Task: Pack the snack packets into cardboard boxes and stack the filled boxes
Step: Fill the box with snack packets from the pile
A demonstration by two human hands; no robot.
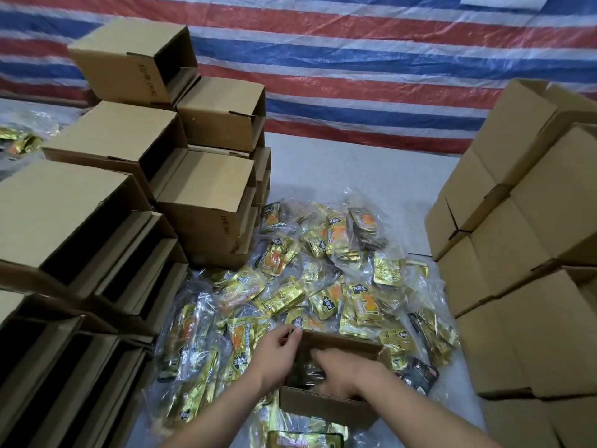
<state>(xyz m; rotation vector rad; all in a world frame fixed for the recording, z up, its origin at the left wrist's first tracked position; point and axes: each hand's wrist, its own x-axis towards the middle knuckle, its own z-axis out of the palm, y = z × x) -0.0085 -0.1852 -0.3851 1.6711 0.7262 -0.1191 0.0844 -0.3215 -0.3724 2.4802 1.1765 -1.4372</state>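
An open cardboard box [326,407] sits low in the middle, among a heap of gold snack packets [323,286] in clear bags. My left hand [277,350] grips the box's left wall at the rim, fingers curled over the edge. My right hand [342,370] reaches down inside the box and presses on dark packets [307,371] lying there, fingers fairly straight. The packets under my right palm are hidden.
Empty open boxes [106,195] lie stacked on their sides along the left. A stack of closed boxes [529,253] rises on the right. A striped tarpaulin [355,59] hangs behind. More gold packets [19,140] lie at far left.
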